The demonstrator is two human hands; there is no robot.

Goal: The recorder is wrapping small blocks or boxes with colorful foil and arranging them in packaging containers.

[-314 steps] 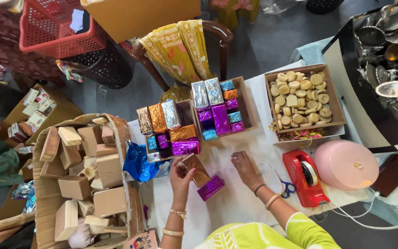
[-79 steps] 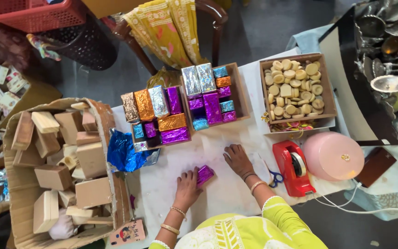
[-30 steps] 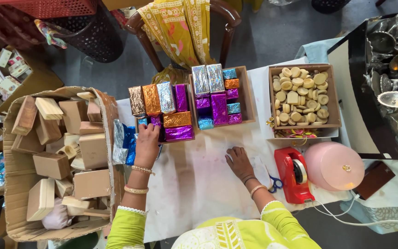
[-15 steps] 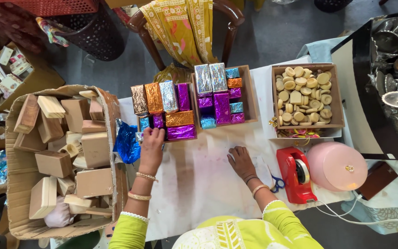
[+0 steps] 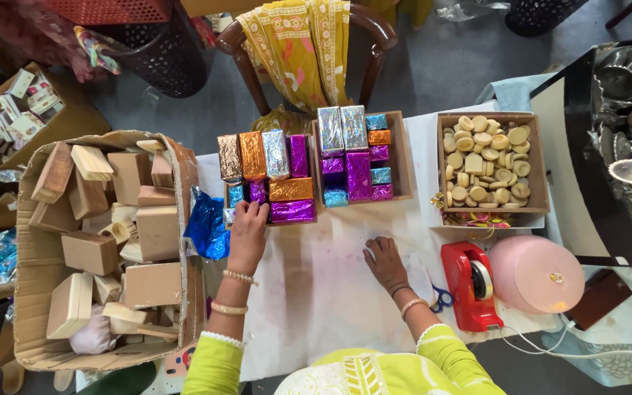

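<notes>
Carefully done, the left hand (image 5: pixel 249 223) sets its fingertips on the foil-wrapped blocks (image 5: pixel 272 179) in the left wooden tray (image 5: pixel 310 219), whether clamped on one I cannot tell; pressing squarely keeps rows tight. Nearer, the right hand (image 5: pixel 384 260) rests flat, fingers together, on the white cloth (image 5: pixel 316 292).

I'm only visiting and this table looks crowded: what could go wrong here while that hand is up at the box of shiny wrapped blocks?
The left hand reaches into the tightly packed tray of foil-wrapped blocks; a nudge might tip the upright ones. The loose blue foil lies right beside that wrist and could get dragged or crumpled. The scissors sit just by the right hand, which rests flat on the table, so a careless sweep might catch them.
</notes>
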